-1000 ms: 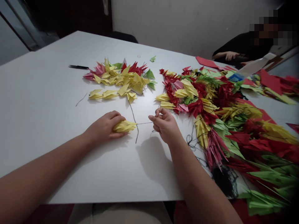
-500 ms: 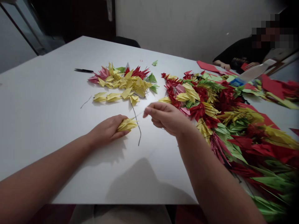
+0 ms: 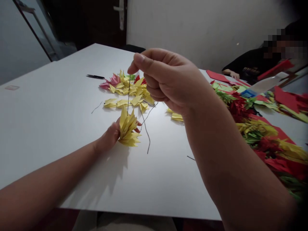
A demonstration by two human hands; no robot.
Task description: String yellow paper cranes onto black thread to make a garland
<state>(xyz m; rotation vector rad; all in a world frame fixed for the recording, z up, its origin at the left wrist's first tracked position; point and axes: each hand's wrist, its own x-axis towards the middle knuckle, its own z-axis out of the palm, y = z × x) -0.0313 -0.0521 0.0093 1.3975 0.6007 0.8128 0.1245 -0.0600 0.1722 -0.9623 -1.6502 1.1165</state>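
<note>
**Thread pinched high above a yellow paper stack**

Our right hand is raised and closed, with thumb and fingertips pinching the dark thread, which hangs straight down towards the stack. Our left hand curls around the base of that stack of folded paper, holding it upright over the white bench, its points fanned upward. A loose length of thread trails below, just beside it. Beyond lie more folded yellow pieces and, further back, black scissors. To the right spreads a heap of red, yellow and green folded paper. A seated person is at the far end, near a red paper sheet.
</note>
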